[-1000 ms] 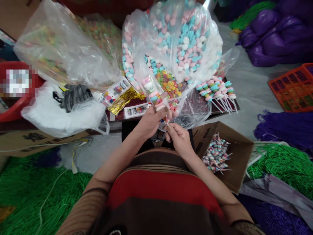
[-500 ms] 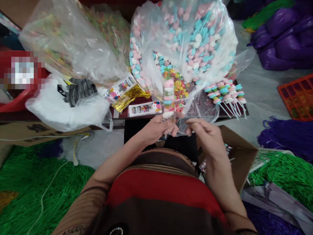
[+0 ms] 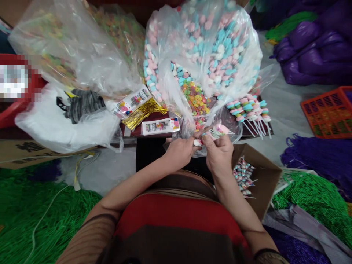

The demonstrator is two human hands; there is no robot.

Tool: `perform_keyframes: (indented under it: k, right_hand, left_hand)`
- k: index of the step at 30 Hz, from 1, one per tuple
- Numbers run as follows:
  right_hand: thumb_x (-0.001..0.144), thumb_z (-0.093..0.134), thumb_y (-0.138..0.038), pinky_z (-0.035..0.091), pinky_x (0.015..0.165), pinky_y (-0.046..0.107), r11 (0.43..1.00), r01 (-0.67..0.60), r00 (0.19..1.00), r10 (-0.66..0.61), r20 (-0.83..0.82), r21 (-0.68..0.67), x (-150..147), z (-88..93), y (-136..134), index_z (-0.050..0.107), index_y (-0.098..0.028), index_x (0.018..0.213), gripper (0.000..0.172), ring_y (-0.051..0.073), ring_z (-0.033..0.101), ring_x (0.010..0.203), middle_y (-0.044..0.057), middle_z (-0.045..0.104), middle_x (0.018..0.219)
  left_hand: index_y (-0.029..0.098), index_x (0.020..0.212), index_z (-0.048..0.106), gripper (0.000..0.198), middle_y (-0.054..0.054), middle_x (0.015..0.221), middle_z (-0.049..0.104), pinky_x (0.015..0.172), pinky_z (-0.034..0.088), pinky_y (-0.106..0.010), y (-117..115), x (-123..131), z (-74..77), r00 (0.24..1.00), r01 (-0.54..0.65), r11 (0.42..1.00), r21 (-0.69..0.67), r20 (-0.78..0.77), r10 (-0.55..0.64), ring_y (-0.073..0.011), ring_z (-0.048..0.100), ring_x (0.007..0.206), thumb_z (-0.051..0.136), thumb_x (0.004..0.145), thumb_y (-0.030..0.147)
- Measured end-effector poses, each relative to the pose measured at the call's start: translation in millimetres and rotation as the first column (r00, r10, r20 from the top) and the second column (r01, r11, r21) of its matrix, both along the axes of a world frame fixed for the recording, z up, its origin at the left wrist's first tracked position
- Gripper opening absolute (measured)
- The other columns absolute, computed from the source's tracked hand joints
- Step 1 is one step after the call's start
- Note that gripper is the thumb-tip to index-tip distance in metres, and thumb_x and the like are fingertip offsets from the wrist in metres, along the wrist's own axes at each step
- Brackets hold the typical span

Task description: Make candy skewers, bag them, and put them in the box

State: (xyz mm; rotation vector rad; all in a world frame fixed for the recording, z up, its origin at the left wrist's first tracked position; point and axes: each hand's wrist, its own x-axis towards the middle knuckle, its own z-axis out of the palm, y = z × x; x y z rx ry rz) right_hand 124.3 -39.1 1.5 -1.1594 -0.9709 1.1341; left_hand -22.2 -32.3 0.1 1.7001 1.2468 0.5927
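Note:
A marshmallow candy stick in a printed clear sleeve lies sideways between my hands, just off the table's front edge. My right hand is closed around it, thumb on top. My left hand pinches its white left end, and the fingertips are partly hidden there. Beyond my hands an open plastic bag shows ring-shaped gummies. To the right, a pile of unwrapped candy sticks has its white sticks pointing forward. Flat printed sleeves and gold twist ties lie to the left.
A large bag of pink, blue and white marshmallows stands behind. Another bag of gummies is at the back left, near a red basin. An open cardboard box with wrapped candy sticks sits low right. An orange crate stands beyond.
The candy stick has gone from upright in my left hand to sideways between both hands. My right hand has come in from the right and closed on it. The view has shifted slightly.

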Motion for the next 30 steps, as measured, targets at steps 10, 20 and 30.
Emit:
perform_keyframes:
  k: [10, 20, 30]
  right_hand:
    - [0.063, 0.091, -0.049, 0.058, 0.062, 0.034, 0.941, -0.335, 0.936, 0.327, -0.129, -0.045, 30, 24.0, 2, 0.071, -0.023, 0.092, 0.043, 0.019, 0.066, 0.065, 0.002, 0.074, 0.081]
    - [0.065, 0.09, -0.051, 0.046, 0.052, 0.027, 0.967, -0.257, 0.964, 0.256, -0.067, 0.001, 18, 17.6, 14, 0.068, -0.025, 0.085, 0.039, 0.012, 0.051, 0.057, -0.002, 0.065, 0.074]
    - [0.067, 0.09, -0.05, 0.04, 0.04, 0.022, 0.994, -0.107, 0.994, 0.106, -0.032, -0.037, -12, 8.0, 34, 0.063, -0.025, 0.082, 0.04, 0.01, 0.05, 0.051, -0.004, 0.06, 0.068]
  left_hand:
    - [0.021, 0.085, 0.049, 0.058, 0.011, 0.051, 0.035, 0.059, 0.049, -0.03, -13, 4, 10.0, 0.696, 0.541, 0.747, -0.385, 0.704, -0.141, -0.0098, 0.041, 0.043, 0.053, 0.085, 0.079]
    - [0.021, 0.085, 0.05, 0.048, 0.008, 0.053, 0.04, 0.061, 0.048, -0.029, -8, -2, -2.0, 0.839, 0.318, 0.915, -0.247, 0.522, -0.151, -0.0111, 0.046, 0.048, 0.043, 0.096, 0.066]
    - [0.02, 0.08, 0.054, 0.041, 0.001, 0.064, 0.052, 0.065, 0.042, -0.028, 1, -18, -8.6, 0.957, -0.137, 0.99, 0.042, 0.265, 0.121, -0.0143, 0.05, 0.06, 0.051, 0.095, 0.059]
